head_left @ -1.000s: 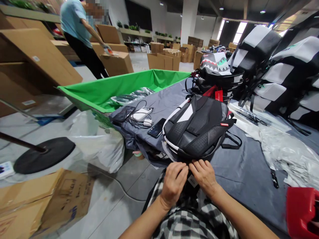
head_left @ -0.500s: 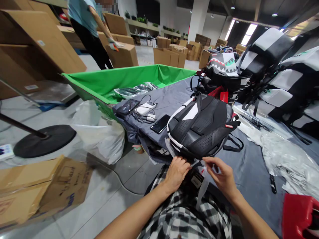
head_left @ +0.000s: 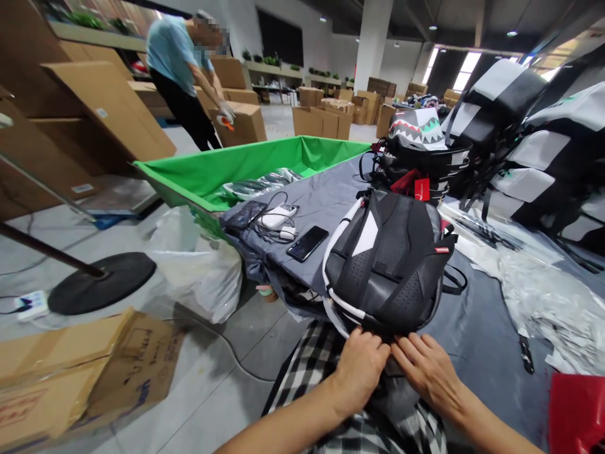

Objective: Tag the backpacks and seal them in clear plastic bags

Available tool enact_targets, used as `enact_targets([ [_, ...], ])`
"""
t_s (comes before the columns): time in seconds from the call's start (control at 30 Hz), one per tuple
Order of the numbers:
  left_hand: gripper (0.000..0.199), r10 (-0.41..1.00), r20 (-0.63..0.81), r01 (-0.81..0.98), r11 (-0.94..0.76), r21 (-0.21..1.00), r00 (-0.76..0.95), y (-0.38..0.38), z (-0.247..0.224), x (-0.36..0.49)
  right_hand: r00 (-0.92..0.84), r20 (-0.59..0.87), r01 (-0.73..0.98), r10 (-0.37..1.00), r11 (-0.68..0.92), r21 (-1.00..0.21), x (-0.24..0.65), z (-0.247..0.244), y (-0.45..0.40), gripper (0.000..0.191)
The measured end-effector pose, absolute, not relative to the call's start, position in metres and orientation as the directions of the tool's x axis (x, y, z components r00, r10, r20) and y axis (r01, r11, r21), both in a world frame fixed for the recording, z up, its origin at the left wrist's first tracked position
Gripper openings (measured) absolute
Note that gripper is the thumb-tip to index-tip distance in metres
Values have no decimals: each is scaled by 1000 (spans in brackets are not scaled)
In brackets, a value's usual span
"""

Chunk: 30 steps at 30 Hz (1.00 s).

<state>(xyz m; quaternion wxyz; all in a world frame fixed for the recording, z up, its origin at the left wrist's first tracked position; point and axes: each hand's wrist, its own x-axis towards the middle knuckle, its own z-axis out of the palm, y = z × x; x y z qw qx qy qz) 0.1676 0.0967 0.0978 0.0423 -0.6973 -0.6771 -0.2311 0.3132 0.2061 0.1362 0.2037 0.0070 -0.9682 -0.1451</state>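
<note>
On gray cloth [head_left: 331,192], has the black backpack [head_left: 390,258] lying back-side up near a dark phone [head_left: 307,243]; bends fingers of left hand [head_left: 363,367] and right hand [head_left: 429,371] at its near edge; cannot tell whether gripping anything with either.

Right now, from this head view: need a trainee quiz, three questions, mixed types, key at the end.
1. Multiple choice: at which edge of the backpack are the left hand and the right hand?
A) the far edge
B) the edge nearest the person
C) the left side edge
2. True or false: the phone lies on top of the backpack.
3. Fill in the colour: the inside of the open-topped container beyond the table is ____.

Key:
1. B
2. False; the phone lies beside the backpack, on the gray cloth.
3. green
</note>
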Motion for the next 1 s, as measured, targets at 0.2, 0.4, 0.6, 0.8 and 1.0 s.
enact_targets([
  [0.2, 10, 951, 306, 964, -118, 239, 40, 100, 97, 199, -897, 442, 55, -18, 987, 151, 343, 122, 204, 38],
  [0.4, 22, 818, 540, 941, -312, 128, 197, 73, 101, 183, -905, 426, 89, 10, 982, 166, 343, 114, 207, 27],
  [0.6, 33, 687, 718, 930, -325, 168, 110, 18, 89, 130, -863, 388, 196, 323, 923, -332, 361, 144, 208, 31],
  [0.8, 35, 637, 767, 907, -364, 211, 77, 27, 91, 111, -875, 451, 164, 176, 984, -64, 371, 145, 198, 30],
  [1.0, 30, 586, 806, 883, -421, 210, 88, 46, 117, 103, -953, 252, 197, 169, 976, 93, 349, 115, 185, 7],
])
